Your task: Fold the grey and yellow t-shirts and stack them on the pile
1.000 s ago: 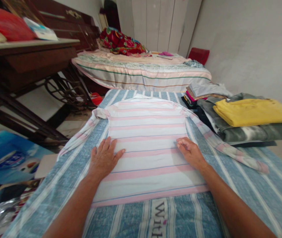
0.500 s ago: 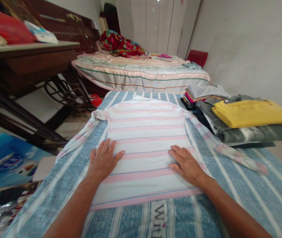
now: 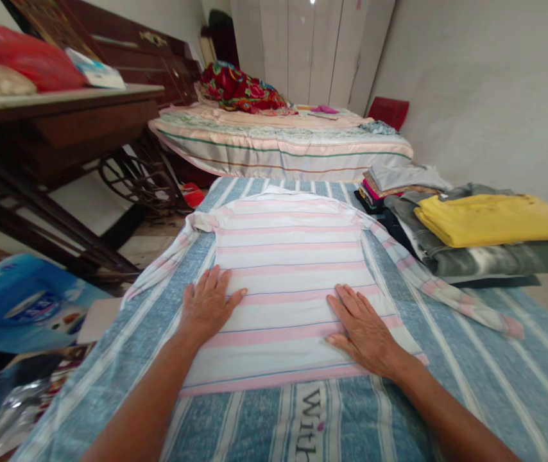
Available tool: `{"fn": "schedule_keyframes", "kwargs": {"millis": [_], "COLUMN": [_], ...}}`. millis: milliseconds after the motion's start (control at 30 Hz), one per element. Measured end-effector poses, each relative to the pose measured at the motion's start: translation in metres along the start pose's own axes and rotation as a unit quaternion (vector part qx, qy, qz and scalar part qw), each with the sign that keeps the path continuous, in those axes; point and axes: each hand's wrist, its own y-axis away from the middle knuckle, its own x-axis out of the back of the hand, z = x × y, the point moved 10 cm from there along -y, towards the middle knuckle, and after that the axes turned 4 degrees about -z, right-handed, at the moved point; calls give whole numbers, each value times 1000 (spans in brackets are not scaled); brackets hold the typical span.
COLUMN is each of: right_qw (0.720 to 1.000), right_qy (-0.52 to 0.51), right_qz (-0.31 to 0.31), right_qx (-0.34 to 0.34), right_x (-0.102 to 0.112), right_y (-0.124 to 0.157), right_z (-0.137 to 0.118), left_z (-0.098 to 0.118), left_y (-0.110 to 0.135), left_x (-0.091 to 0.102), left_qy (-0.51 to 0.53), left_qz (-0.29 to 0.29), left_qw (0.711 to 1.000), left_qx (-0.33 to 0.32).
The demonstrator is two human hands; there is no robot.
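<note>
A white long-sleeved shirt with pink and thin blue stripes [image 3: 283, 256] lies spread flat, its collar pointing away from me and its sleeves out to both sides. Under it is a blue and white striped cloth [image 3: 447, 378]. My left hand [image 3: 206, 308] rests palm down on the shirt's left edge, fingers spread. On the lower right part of the shirt my right hand [image 3: 363, 330] lies flat, thumb apart from the fingers. Neither hand grips the fabric.
Folded clothes with a yellow garment on top [image 3: 490, 218] are piled at the right, beside a smaller folded stack [image 3: 403, 176]. A bed [image 3: 283, 147] stands beyond. At the left are a sewing machine table [image 3: 95, 119] and a blue package [image 3: 28, 305].
My right hand has shifted slightly toward me, and more of the shirt's lower right corner shows. My left hand stays nearly in place. The view has turned slightly left.
</note>
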Motion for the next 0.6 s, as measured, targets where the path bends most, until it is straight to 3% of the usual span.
{"fn": "schedule_keyframes", "kwargs": {"millis": [100, 167, 300, 433, 500, 600], "right_qw": [1000, 998, 991, 985, 985, 985], "right_qy": [-5, -16, -42, -51, -52, -57], "right_qz": [6, 1, -21, -40, -42, -43], "right_qx": [18, 58, 122, 158, 159, 156], "right_x": [8, 11, 6, -8, -11, -12], "right_y": [8, 14, 26, 35, 37, 37], "right_z": [-13, -34, -75, -93, -94, -93], "left_z": [8, 34, 128, 211, 231, 241], "left_y": [1, 1, -3, -15, -26, -39], "left_x": [13, 27, 35, 30, 24, 10], "left_qy": [-8, -9, 60, 116, 126, 122], "left_qz": [10, 30, -24, -64, -69, -77], "left_qw": [1000, 999, 984, 954, 948, 949], "left_qx": [18, -15, -164, -270, -283, -282]}}
